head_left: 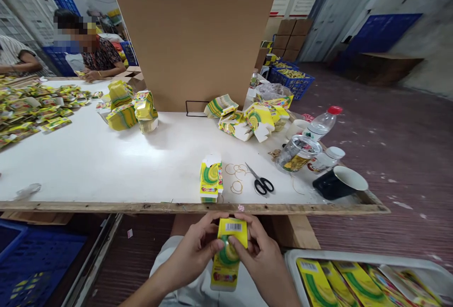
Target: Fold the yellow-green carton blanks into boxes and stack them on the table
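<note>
A yellow and green printed carton with a barcode near its top is between my two hands, just below the table's front edge. My left hand grips its left side, thumb on the front face. On the other side my right hand holds it, with that thumb also pressed on the front. Whether the carton is filled cannot be seen. Straight ahead on the table stands a small stack of yellow cartons. Rubber bands and black-handled scissors lie to its right.
A white tub of cartons sits at lower right. Flat carton bundles stand farther back, before a tall cardboard panel. A black mug, jars and a bottle line the right edge. Two people sit at far left by piled packets.
</note>
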`<act>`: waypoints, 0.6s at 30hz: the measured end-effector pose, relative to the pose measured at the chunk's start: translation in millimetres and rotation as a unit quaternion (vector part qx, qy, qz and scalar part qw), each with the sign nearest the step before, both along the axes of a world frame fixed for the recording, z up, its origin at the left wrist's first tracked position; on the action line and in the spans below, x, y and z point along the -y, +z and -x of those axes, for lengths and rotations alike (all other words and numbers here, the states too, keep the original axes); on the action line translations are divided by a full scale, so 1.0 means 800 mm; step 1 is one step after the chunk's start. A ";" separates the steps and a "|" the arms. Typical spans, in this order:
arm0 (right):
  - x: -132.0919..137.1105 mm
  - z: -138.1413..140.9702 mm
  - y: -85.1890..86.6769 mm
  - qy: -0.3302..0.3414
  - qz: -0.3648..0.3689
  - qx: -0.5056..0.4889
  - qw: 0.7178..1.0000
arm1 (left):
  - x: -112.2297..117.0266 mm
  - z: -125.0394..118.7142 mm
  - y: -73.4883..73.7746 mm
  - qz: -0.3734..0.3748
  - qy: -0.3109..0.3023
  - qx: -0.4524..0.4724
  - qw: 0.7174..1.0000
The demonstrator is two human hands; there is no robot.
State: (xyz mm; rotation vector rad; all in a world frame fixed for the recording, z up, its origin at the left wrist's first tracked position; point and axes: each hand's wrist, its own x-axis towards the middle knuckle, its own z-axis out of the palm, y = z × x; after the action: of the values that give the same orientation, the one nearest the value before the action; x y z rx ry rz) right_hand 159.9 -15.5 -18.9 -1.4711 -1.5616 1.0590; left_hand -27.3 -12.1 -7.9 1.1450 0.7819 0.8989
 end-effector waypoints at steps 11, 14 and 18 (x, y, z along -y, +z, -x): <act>0.001 0.005 0.020 -0.041 -0.101 -0.040 0.993 | -0.007 0.003 0.003 0.027 0.019 0.008 0.999; 0.002 0.004 0.019 -0.060 -0.098 -0.101 0.988 | -0.010 0.001 0.003 0.031 0.023 0.012 0.999; 0.005 0.007 0.009 -0.079 -0.077 -0.151 0.982 | -0.008 -0.013 0.003 0.010 0.034 0.013 0.999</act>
State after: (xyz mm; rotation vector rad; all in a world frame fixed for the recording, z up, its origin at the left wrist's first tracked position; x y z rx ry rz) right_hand 154.1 -19.3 -11.7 -1.2421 -1.2623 0.9930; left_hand -17.2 -5.5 -5.3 1.0925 0.8115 0.9576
